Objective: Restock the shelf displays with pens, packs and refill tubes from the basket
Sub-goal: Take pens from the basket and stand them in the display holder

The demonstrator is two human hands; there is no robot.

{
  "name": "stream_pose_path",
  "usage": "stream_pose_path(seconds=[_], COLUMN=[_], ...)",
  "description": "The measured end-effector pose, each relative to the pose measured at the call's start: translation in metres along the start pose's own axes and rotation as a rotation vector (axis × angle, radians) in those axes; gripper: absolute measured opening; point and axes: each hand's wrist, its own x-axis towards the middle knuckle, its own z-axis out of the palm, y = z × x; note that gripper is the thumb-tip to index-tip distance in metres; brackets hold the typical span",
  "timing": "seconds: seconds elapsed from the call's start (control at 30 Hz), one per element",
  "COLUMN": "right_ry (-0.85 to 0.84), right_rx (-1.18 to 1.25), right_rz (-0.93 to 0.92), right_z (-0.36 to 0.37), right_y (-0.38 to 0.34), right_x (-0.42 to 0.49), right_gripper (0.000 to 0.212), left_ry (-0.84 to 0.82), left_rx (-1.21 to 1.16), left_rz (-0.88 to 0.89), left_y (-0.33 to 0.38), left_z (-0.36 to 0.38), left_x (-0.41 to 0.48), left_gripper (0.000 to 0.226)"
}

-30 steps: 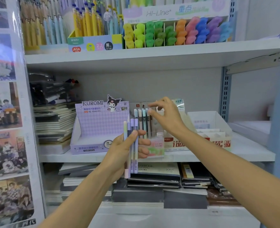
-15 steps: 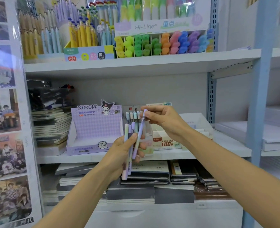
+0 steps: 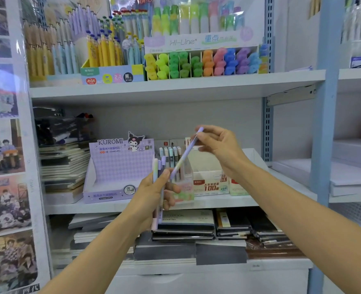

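Drew one lilac pen [image 3: 185, 154] up out of the handful, ready for the display.

Pinched that pen by its top end in the right hand [image 3: 220, 149], fingertips curled round it, and slanted it down towards the left hand [image 3: 154, 200]; could not tell about contact between its lower tip and the thumb. Held the remaining pens [image 3: 155, 169] upright in the left fist, fingers wrapped round them. Since a second ago, took the right hand off the clear pen display [image 3: 184, 194], went back to the bundle, then lifted this one pen higher and nearly free. Judged from that: another pen about to go into the clear display, just right of the Kuromi box [image 3: 120, 166] on the middle shelf [image 3: 217, 203], with perhaps three left to place. Saw no basket.
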Motion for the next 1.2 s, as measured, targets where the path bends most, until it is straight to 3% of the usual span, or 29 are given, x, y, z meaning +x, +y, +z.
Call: stream_pose_path(seconds=[0.23, 0.5, 0.77, 0.93, 1.03, 1.2], right_ry=[0.189, 0.078, -0.074, -0.017, 0.026, 0.016], right_rx=[-0.302, -0.542, -0.656, -0.622, -0.734, -0.879], right_rz=[-0.167, -0.143, -0.148, -0.152, -0.197, -0.149], right_z=[-0.005, 0.009, 0.009, 0.014, 0.015, 0.016], right_y=[0.013, 0.058, 0.059, 0.069, 0.075, 0.076], right_x=[0.024, 0.036, 0.046, 0.044, 0.046, 0.04], right_gripper=[0.017, 0.02, 0.021, 0.018, 0.015, 0.027], left_ry=[0.018, 0.033, -0.107, -0.119, -0.13, -0.144], left_rx=[-0.072, -0.131, -0.118, -0.175, -0.205, -0.16], left_rz=[-0.058, 0.021, 0.028, 0.007, 0.001, 0.004], left_y=[-0.004, -0.015, -0.026, -0.03, -0.029, -0.024], left_z=[-0.011, -0.021, -0.03, -0.027, -0.025, -0.021], left_x=[0.016, 0.023, 0.026, 0.028, 0.027, 0.022], left_gripper=[0.021, 0.027, 0.033, 0.035, 0.036, 0.033])
